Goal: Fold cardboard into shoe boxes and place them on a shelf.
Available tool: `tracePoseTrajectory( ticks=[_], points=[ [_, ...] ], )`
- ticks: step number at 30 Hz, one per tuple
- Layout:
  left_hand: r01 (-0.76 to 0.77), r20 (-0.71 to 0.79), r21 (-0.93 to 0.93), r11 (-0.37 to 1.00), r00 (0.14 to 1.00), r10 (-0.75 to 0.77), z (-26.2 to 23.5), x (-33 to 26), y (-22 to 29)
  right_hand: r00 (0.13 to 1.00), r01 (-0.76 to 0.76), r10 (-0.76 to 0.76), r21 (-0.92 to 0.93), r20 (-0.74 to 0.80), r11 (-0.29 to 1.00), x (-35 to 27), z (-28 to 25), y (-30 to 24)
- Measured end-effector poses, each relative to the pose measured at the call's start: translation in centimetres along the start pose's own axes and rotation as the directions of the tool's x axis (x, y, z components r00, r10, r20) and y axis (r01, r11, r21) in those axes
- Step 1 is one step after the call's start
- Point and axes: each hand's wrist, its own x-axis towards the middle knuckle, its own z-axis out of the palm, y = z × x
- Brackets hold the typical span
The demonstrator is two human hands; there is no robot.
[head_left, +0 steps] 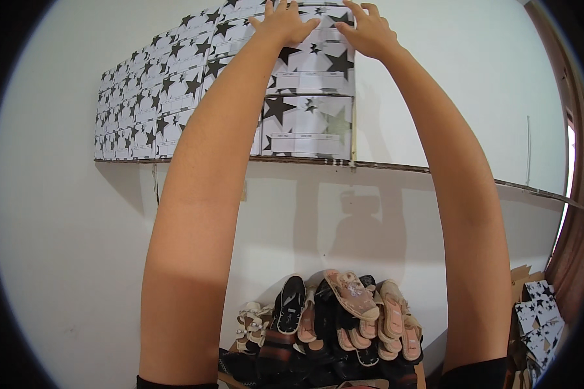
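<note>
Both my arms reach up to a stack of white shoe boxes (308, 126) printed with black stars. My left hand (283, 24) has its fingers spread over the front of the upper boxes, its thumb pointing right. At the top right corner of the stack is my right hand (372, 32), fingers apart, its thumb pointing left across the uppermost visible box (319, 16). That box shows between the two hands, and the frame's upper edge cuts it off. Whether the palms press on it cannot be made out.
The boxes stand in several columns on a narrow wall shelf (396, 166), which runs on to the right. Below, sandals and slippers (350, 295) lie in a heap. Star-printed cardboard (540, 324) is piled at lower right beside a brown curtain (574, 259).
</note>
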Motion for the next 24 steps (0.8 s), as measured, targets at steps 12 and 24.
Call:
tracePoseTrajectory(
  ticks=[12, 24],
  points=[
    [-0.103, 0.113, 0.032, 0.994, 0.989, 0.099, -5.0, -6.8, 11.4, 0.967, 0.234, -0.198, -0.252, 0.163, 0.939, -8.0, -7.4, 5.8],
    [-0.408, -0.001, -0.498, 0.765, 0.883, 0.47, -13.7, -20.1, 29.7, 0.751, 0.315, -0.033, -0.313, 0.66, 0.896, -22.8, -28.9, 11.5]
  ],
)
